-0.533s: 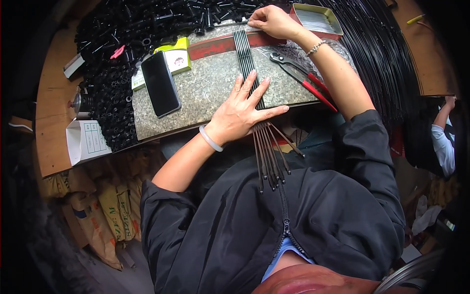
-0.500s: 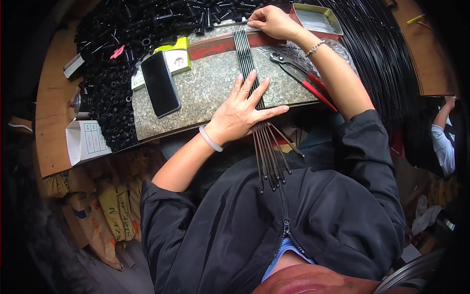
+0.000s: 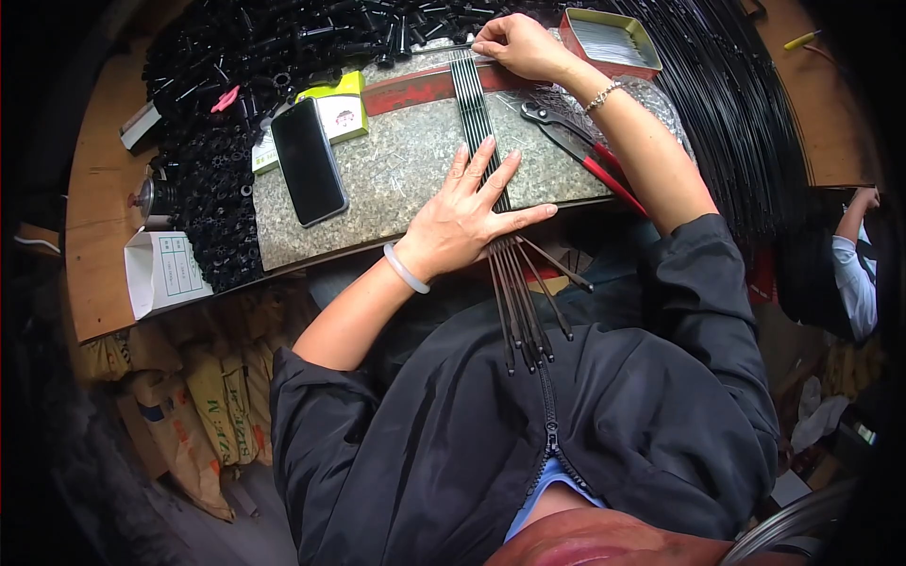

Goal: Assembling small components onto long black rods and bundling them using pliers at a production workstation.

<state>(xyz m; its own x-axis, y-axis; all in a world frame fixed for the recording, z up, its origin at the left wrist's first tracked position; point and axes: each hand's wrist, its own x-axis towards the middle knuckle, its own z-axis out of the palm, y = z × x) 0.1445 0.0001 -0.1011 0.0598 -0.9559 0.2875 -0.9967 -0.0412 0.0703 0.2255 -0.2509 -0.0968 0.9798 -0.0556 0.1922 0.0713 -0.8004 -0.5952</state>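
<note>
Several thin black rods (image 3: pixel 477 118) lie side by side across a speckled stone slab (image 3: pixel 396 165), their near ends overhanging its front edge above my lap. My left hand (image 3: pixel 467 212) lies flat on the rods near the slab's front edge, fingers spread, pressing them down. My right hand (image 3: pixel 514 45) is at the rods' far ends, fingers closed around those tips. A pale bangle is on my left wrist, a bead bracelet on my right.
A black phone (image 3: pixel 309 160) lies on the slab's left, a yellow-green box (image 3: pixel 335 106) behind it. Red-handled pliers (image 3: pixel 580 151) lie under my right forearm. Black plastic parts (image 3: pixel 222 113) are heaped left and far. A red tin (image 3: pixel 609 40), long black rods (image 3: pixel 736 113), another person (image 3: pixel 854 259) at right.
</note>
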